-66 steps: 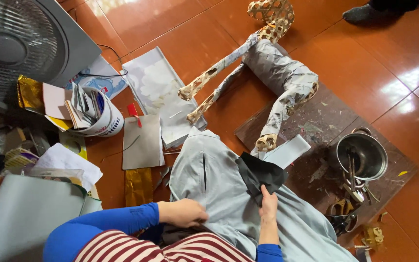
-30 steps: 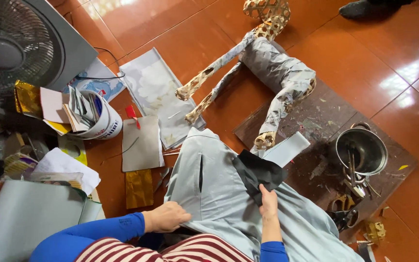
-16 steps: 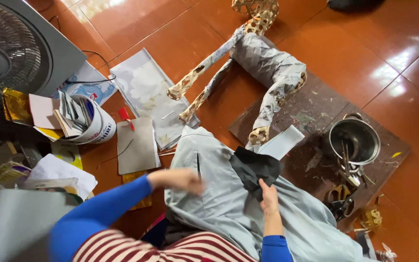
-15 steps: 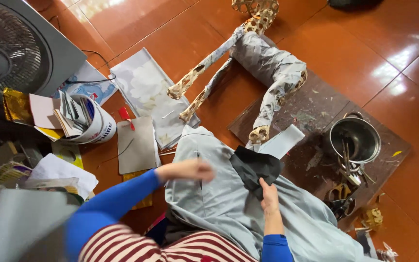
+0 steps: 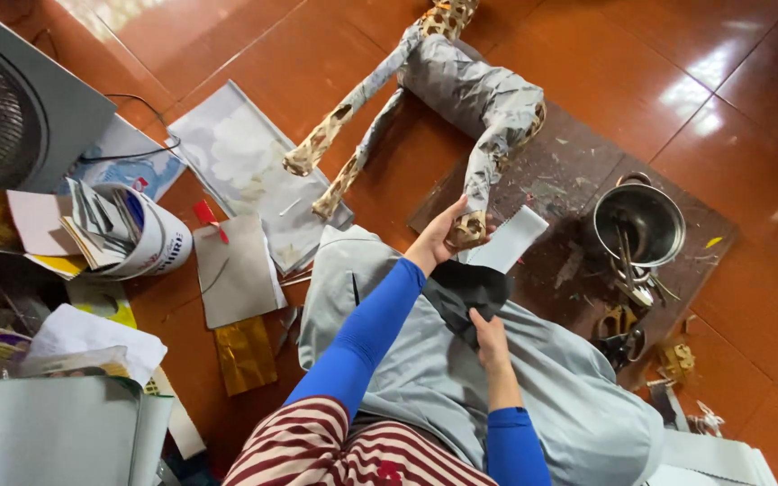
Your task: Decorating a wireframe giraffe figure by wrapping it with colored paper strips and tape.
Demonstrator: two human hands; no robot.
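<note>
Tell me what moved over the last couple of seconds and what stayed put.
The left hand left the grey cloth on the lap, reached forward and took hold of the foot of the paper-wrapped giraffe figure. The right hand stayed on the black piece. The metal pot did not move.

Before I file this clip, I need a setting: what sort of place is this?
Probably a home floor used as a craft spot. A paper-wrapped animal figure lies on red tiles, beside a metal pot of tools and paper scraps.
</note>
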